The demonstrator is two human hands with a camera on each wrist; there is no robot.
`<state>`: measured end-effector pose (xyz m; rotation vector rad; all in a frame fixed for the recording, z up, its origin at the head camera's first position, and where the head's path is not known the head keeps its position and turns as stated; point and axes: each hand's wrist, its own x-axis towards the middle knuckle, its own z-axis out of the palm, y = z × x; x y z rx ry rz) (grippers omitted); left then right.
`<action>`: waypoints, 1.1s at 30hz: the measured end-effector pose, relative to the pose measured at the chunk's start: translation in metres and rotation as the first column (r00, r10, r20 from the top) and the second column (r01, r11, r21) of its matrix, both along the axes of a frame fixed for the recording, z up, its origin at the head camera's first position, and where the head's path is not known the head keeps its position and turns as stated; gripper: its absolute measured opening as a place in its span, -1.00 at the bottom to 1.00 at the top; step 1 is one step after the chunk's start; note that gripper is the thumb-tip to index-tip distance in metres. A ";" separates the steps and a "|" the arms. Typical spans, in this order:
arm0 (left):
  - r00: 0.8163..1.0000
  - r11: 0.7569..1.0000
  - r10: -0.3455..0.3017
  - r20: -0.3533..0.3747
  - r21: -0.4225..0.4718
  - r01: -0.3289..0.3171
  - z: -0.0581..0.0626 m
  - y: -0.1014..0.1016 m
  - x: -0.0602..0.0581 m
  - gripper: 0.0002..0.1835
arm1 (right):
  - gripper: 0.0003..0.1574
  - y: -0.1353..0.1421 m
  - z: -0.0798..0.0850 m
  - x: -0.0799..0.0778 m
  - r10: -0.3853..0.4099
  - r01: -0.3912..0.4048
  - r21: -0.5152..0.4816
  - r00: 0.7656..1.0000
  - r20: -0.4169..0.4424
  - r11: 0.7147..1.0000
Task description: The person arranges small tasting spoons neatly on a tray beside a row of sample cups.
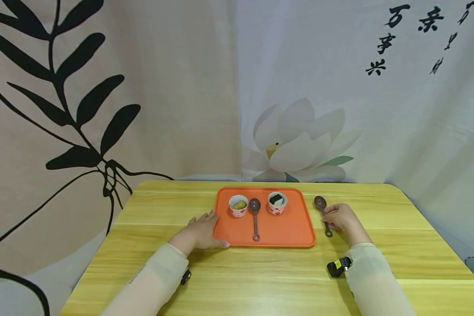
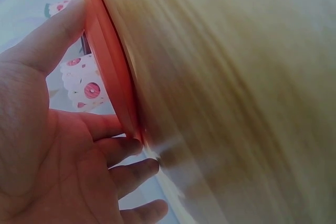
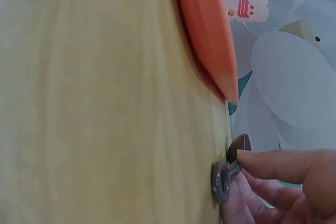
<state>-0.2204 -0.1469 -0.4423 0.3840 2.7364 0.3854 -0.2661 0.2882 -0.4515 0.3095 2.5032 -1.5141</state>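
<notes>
An orange tray (image 1: 284, 235) lies on the table with two patterned paper cups and a spoon on it. The left cup (image 1: 238, 211) holds something yellowish; the right cup (image 1: 277, 208) holds something black and white. Between them lies a brown spoon (image 1: 255, 219), handle toward me. My left hand (image 1: 201, 231) rests at the tray's left front corner, thumb on the front rim and fingers spread along the left side, as the left wrist view (image 2: 63, 156) agrees. Right of the tray, my right hand (image 1: 341, 219) pinches a second brown spoon (image 1: 321, 204) by its handle, its ring end low against the table.
The wooden table (image 1: 260, 285) reaches back to a hanging cloth (image 1: 189, 109) printed with leaves, a lotus and dark characters. Black wrist cameras (image 1: 339, 266) are strapped below both hands.
</notes>
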 end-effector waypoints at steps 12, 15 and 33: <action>1.000 1.000 0.009 0.002 0.001 -0.009 0.001 0.001 0.000 0.16 | -0.60 -0.008 0.003 0.004 0.000 -0.001 0.059 1.000 0.029 0.998; 1.000 1.000 0.006 0.000 -0.004 -0.006 0.001 0.000 0.000 0.15 | -0.62 -0.009 0.003 0.003 0.011 -0.013 0.068 0.999 0.034 0.998; 1.000 1.000 0.007 0.000 0.001 -0.007 0.000 0.001 -0.001 0.15 | -0.66 -0.009 0.004 0.005 0.049 -0.051 0.051 0.998 0.037 0.997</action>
